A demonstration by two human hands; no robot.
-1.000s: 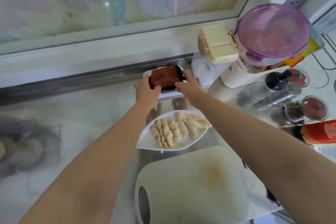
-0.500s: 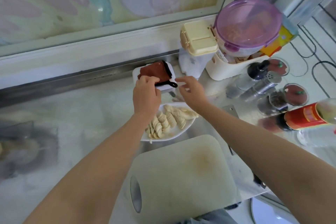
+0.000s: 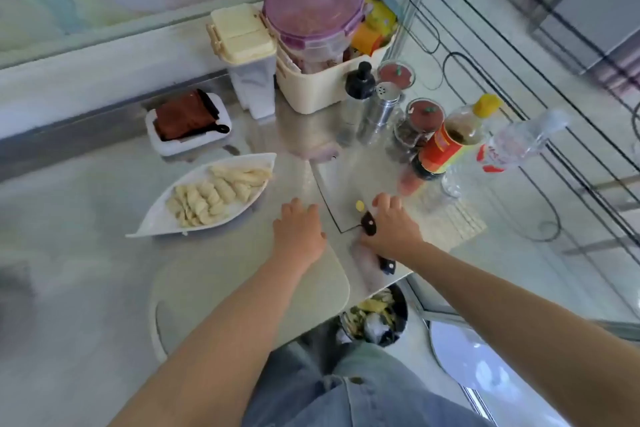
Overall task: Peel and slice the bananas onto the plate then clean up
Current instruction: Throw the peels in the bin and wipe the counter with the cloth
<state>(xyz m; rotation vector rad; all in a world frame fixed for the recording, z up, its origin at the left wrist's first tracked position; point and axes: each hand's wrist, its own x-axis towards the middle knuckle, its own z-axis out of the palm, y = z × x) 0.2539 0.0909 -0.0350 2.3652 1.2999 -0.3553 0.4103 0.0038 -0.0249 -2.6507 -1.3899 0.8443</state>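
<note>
Our right hand [image 3: 391, 225], the nearer one, curls its fingers over the knife [image 3: 368, 224] handle, with the blade lying toward 11 o'clock. Our left hand [image 3: 298, 232], fingers relaxed, rests on the cutting board [image 3: 311, 291]. Banana slices [image 3: 211, 198] fill the plate [image 3: 152, 225] at 10 o'clock.

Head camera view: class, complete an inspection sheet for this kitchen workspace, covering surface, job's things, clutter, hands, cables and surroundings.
Surface: steel counter, reflective.
Job's things: banana slices on white plate; cutting board; knife flat on counter.
Clutter: brown cloth in a tray, tubs, shakers, sauce bottle.
Hands: left hand rests on the board; right hand grips the knife handle.
Cables: black cord loops at right.
Surroundings: bin with peels below the counter edge.
</note>
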